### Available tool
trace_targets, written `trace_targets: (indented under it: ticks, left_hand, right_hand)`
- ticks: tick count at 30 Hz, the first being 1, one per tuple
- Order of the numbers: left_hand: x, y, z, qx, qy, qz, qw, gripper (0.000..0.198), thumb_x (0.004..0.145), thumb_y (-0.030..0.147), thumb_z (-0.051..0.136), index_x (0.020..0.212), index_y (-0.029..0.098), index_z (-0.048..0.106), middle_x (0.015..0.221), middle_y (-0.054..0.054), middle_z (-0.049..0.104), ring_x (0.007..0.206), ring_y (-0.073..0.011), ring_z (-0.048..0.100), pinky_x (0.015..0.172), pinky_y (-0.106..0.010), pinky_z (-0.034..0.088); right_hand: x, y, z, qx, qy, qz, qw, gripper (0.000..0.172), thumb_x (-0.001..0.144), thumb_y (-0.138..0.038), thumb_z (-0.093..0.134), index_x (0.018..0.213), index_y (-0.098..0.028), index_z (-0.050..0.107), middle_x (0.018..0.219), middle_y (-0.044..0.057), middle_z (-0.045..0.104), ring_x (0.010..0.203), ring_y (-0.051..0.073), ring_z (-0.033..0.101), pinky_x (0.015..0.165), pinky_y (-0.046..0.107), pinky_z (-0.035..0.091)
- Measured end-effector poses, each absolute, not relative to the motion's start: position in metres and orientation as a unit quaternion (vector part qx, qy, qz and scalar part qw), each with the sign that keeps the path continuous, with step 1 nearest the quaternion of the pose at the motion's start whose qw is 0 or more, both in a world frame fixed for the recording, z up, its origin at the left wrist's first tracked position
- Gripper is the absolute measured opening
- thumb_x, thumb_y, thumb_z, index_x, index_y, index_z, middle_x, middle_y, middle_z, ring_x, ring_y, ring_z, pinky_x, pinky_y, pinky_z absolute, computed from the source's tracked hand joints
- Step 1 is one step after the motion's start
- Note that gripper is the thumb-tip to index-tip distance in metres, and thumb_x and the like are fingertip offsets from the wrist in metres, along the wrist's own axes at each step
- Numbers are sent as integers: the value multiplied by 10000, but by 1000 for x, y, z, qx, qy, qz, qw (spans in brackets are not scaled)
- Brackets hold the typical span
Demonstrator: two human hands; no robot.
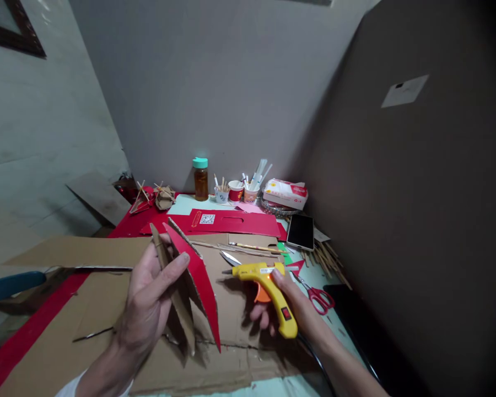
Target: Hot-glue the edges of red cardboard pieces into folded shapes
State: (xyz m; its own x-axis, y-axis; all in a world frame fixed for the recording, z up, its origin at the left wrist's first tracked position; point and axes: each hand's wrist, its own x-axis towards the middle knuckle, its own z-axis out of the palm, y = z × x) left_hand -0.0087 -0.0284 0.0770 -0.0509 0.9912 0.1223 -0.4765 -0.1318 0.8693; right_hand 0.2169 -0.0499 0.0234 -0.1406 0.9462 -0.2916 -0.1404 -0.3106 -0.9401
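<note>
Across the near part of the table, a large brown cardboard sheet (215, 366) lies flat, with a thin dark rod (93, 334) on it beside the left wrist. Above this sheet, the left hand (146, 292) pinches a brown cardboard piece (176, 295) and a red piece (200, 278) between thumb and fingers; both stand on edge, side by side, and whether they are joined I cannot tell. To their right, the right hand (293, 300) is wrapped around the handle of a yellow glue gun (279, 298), its nozzle pointing left toward the red piece, well apart from it. Just beyond the right hand lie red-handled scissors (320, 300). Behind the gun shows a pointed metal blade (230, 258), partly hidden, and past it a brush (252, 246). Farther off are a dark-screened phone (301, 231), a bundle of thin sticks (326, 256) and a red card (248, 221) with a printed code. At the back stand a lidded jar (200, 183), three paper cups (235, 192) holding sticks and pens, and a tissue pack (285, 193), before a grey wall (215, 82).
</note>
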Motion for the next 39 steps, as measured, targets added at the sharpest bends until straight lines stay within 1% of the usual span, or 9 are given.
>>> trace_targets:
  ticks: [4, 9, 14, 16, 18, 23, 27, 31, 39]
  left_hand:
    - [-15, -35, 79, 389, 310, 645, 580, 240, 860, 294, 741, 1085, 227, 691, 1030, -21, 762, 932, -180, 717, 776, -219, 596]
    - [-15, -44, 83, 381, 308, 635, 598, 290, 823, 328, 783, 1088, 237, 709, 902, -21, 744, 764, -148, 691, 697, -191, 598]
    - [-10, -44, 82, 375, 319, 644, 586, 314, 757, 328, 844, 1033, 253, 716, 923, -3, 736, 788, -164, 692, 704, -217, 605]
    - [-7, -43, 79, 373, 330, 645, 580, 332, 758, 334, 844, 1045, 257, 697, 939, 9, 727, 856, -180, 701, 770, -249, 605]
    - [-5, -44, 75, 376, 343, 638, 578, 319, 766, 338, 839, 1025, 260, 669, 928, 25, 705, 891, -185, 697, 804, -266, 595]
    - [0, -43, 61, 413, 366, 617, 561, 272, 837, 346, 781, 1057, 282, 634, 950, 46, 690, 926, -159, 679, 820, -226, 557]
    - [4, -38, 57, 464, 405, 584, 529, 245, 920, 411, 667, 1137, 298, 647, 1103, 7, 735, 1081, -220, 685, 926, -303, 557]
    - [6, -37, 56, 552, 450, 555, 430, 248, 890, 374, 686, 1107, 253, 694, 1145, -27, 755, 1130, -253, 681, 955, -314, 560]
    - [2, -33, 55, 651, 514, 492, 264, 118, 841, 360, 697, 908, 273, 742, 911, 17, 825, 820, -206, 778, 700, -256, 633]
  right_hand:
    - [215, -60, 27, -552, -493, 557, 377, 643, 1019, -632, 306, 909, -149, 716, 586, 83, 709, 445, 167, 636, 422, 234, 480]
    - [223, -67, 36, -604, -631, 324, 365, 448, 982, -576, 468, 792, -245, 703, 656, 21, 662, 632, 198, 651, 529, 275, 498]
    - [215, -84, 41, -645, -695, 140, 285, 477, 1000, -380, 465, 558, -228, 558, 471, 26, 523, 396, 191, 470, 448, 310, 231]
    - [204, -92, 51, -636, -718, 99, 264, 435, 1013, -351, 440, 625, -211, 577, 512, 50, 570, 406, 205, 498, 475, 323, 197]
    - [189, -96, 65, -596, -756, 72, 261, 357, 1034, -354, 427, 769, -200, 612, 676, 64, 667, 546, 222, 619, 516, 318, 287]
    - [158, -83, 90, -455, -833, -139, 281, 247, 1018, -375, 472, 970, -156, 575, 726, 51, 657, 591, 223, 605, 524, 341, 336]
    - [157, -69, 83, -461, -844, -151, 230, 56, 906, -152, 498, 908, -175, 549, 698, 33, 601, 550, 207, 555, 491, 340, 302]
    - [170, -66, 65, -448, -840, -114, 283, 124, 884, -86, 459, 861, -176, 542, 667, 11, 568, 521, 178, 517, 490, 323, 312]
    - [186, -58, 51, -389, -842, -30, 372, 177, 882, -37, 465, 964, -86, 614, 705, 26, 592, 577, 164, 496, 547, 303, 385]
